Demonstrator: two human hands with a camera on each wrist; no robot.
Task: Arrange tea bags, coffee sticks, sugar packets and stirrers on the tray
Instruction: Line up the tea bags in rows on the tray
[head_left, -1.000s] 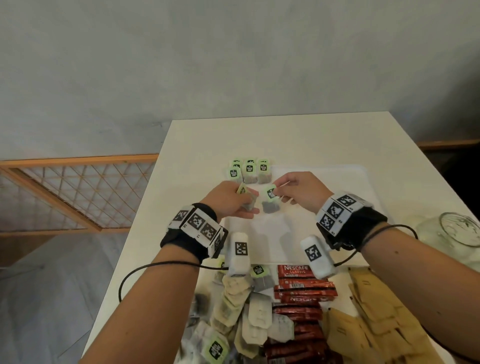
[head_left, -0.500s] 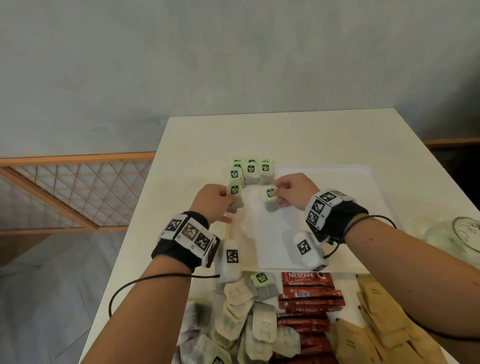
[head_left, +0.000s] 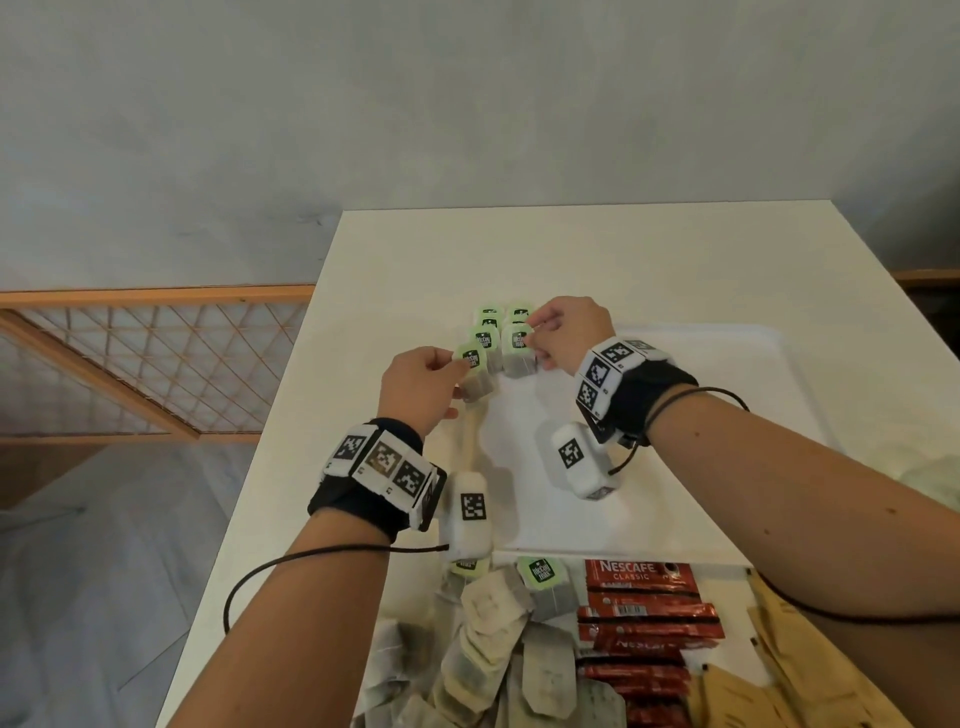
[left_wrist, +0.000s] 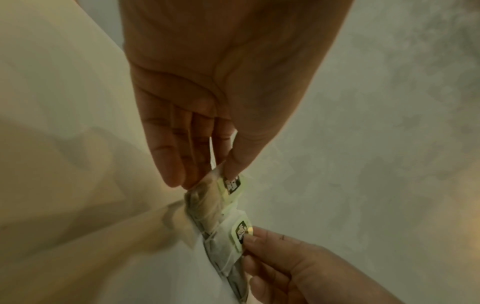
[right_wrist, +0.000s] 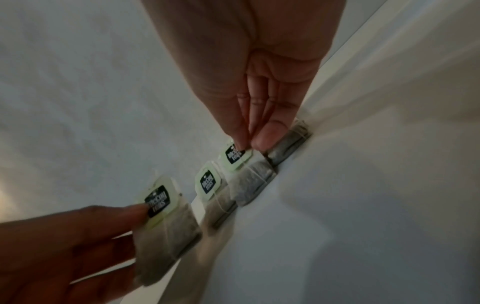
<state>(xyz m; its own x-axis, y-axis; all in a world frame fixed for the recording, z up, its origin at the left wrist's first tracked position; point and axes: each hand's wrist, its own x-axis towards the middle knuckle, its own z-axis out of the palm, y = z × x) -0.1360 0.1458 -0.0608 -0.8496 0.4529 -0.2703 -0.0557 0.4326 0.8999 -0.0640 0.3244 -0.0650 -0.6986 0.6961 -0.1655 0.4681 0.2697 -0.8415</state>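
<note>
A white tray lies on the white table. Several green-tagged tea bags stand in rows at its far left corner. My left hand pinches one tea bag by its tag at the near end of the group, over the tray's left rim. My right hand pinches the tag of another tea bag just right of it, set against the rows. The left wrist view shows the left hand pinching its bag. The right wrist view shows the right hand on its tag, with the bag touching the tray.
Near the table's front lie a heap of loose tea bags, red Nescafe coffee sticks and brown sugar packets. A wooden lattice railing runs beyond the table's left edge. Most of the tray's floor is bare.
Both hands have carried their tea bags away from me to the tray's far left corner. The bags now sit beside the standing rows.
</note>
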